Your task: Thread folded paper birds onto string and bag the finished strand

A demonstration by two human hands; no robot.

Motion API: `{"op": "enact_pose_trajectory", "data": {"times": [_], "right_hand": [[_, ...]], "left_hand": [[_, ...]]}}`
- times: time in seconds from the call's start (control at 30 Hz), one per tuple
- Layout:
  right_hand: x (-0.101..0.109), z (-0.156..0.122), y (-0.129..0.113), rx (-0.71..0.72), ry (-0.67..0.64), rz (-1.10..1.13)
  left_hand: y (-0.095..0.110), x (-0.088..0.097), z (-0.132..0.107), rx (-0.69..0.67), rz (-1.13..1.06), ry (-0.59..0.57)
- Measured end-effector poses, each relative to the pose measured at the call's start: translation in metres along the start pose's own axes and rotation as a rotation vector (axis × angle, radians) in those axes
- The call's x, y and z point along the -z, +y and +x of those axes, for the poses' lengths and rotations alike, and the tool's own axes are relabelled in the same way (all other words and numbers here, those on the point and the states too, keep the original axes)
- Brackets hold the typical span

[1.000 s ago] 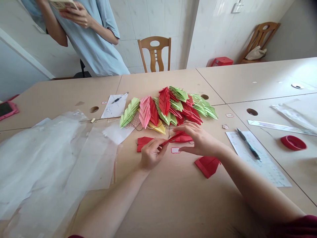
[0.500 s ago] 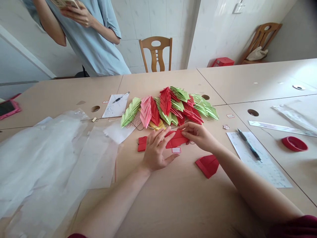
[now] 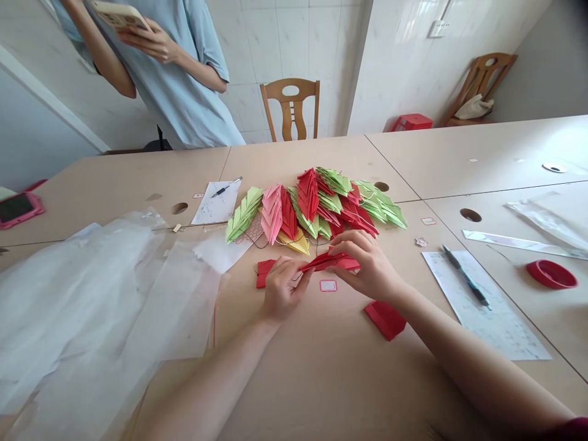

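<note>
Between my two hands is a folded red paper piece point(image 3: 323, 262), tilted up off the table. My left hand point(image 3: 283, 286) pinches its left end between thumb and fingers. At the other end, my right hand point(image 3: 365, 262) grips it with curled fingers and thumb. Another red folded paper point(image 3: 263, 273) lies just left of my left hand, partly covered by it. Below my right wrist rests a separate red folded paper point(image 3: 384, 320). Behind the hands is a pile of pleated paper leaf shapes point(image 3: 316, 199) in green, red, pink and yellow, with thin string among them.
Translucent plastic sheets point(image 3: 105, 312) spread over the left. A pen point(image 3: 466, 277) lies on a written sheet point(image 3: 496, 331) at right, near a red tape roll point(image 3: 551, 274). Across the table point(image 3: 285, 380), a person in light blue point(image 3: 184, 92) holds a phone point(image 3: 120, 15).
My left hand has gone from spread fingers over the red paper to a pinch on its end. The paper, flat on the table before, is now lifted and tilted in both hands.
</note>
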State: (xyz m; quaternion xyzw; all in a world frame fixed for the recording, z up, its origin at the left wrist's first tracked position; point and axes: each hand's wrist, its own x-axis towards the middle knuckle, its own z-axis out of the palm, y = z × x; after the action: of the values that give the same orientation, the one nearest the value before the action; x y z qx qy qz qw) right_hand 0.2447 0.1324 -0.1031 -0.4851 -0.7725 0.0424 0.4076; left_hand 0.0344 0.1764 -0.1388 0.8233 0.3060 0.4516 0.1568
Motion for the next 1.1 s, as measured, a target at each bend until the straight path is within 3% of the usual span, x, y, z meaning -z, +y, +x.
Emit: {"op": "enact_pose_trajectory", "data": {"times": [0.47, 0.67, 0.77, 0.87, 1.0, 1.1], "right_hand": [[-0.012, -0.005, -0.010, 0.151, -0.073, 0.016], [-0.014, -0.006, -0.016, 0.096, -0.110, 0.023], [-0.012, -0.005, -0.012, 0.016, -0.094, 0.051], [-0.013, -0.005, -0.008, -0.145, -0.063, 0.175], [-0.020, -0.007, -0.007, -0.447, -0.077, 0.642], [-0.026, -0.010, -0.011, -0.588, -0.170, 0.924]], "left_hand": [[0.002, -0.002, -0.004, -0.081, 0.083, -0.084], [0.007, -0.001, -0.002, -0.124, 0.052, -0.181], [0.006, 0.000, 0.000, -0.063, -0.050, -0.162], [0.002, 0.002, 0.001, 0.036, -0.099, -0.065], [-0.005, 0.005, 0.002, 0.181, -0.065, 0.041], [-0.010, 0.009, 0.004, 0.202, -0.019, 0.055]]}}
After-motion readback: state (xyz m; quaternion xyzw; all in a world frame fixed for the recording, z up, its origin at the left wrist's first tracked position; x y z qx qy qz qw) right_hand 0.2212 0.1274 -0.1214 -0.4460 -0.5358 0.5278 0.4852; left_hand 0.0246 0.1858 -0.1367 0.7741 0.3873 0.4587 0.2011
